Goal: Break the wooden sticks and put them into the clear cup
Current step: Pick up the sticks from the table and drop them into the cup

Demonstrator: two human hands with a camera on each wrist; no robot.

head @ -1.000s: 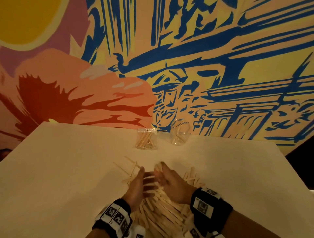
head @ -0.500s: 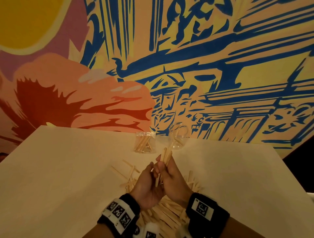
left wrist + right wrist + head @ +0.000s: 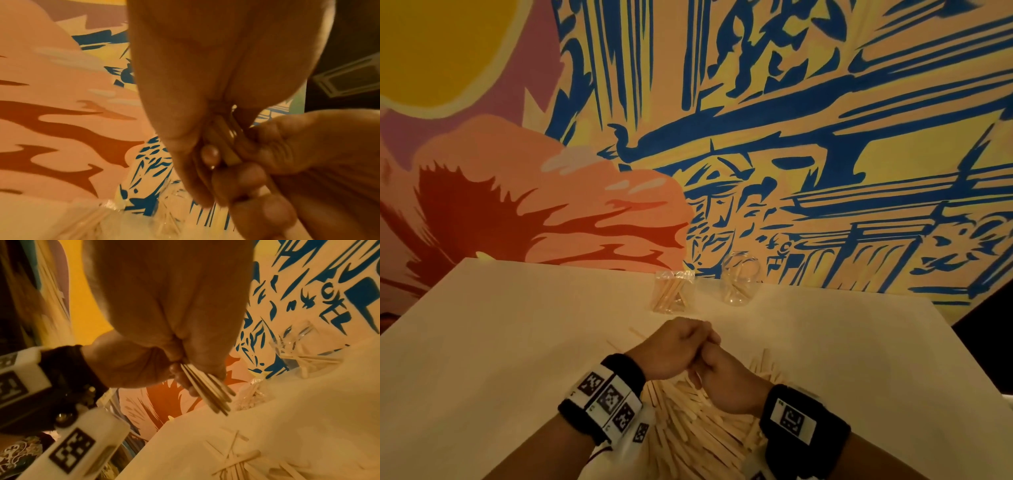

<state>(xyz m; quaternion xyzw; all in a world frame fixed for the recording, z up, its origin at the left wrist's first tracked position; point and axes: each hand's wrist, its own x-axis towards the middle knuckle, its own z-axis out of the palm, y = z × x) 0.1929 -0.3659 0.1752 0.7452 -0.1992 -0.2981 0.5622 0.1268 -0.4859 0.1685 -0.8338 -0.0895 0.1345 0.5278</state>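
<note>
Both hands meet in fists just above a big pile of wooden sticks (image 3: pixel 698 425) at the near edge of the table. My left hand (image 3: pixel 674 346) and right hand (image 3: pixel 726 377) grip the same small bundle of sticks (image 3: pixel 207 391), knuckles pressed together. The bundle's ends poke out below the right hand's fingers in the right wrist view. The left wrist view shows the bundle (image 3: pixel 226 146) pinched between both hands. A clear cup (image 3: pixel 741 282) holding a few sticks stands at the table's far edge. Beside it on the left is a crinkled clear container (image 3: pixel 673 291) filled with sticks.
The white table (image 3: pixel 517 342) ends at a painted wall (image 3: pixel 791 137) just behind the cups. A few loose sticks (image 3: pixel 635 332) lie left of the hands. Black wristbands with markers sit on both wrists.
The hands rose from the pile with a bundle of sticks. The left hand has closed round the bundle beside the right hand, and both now clench it together.
</note>
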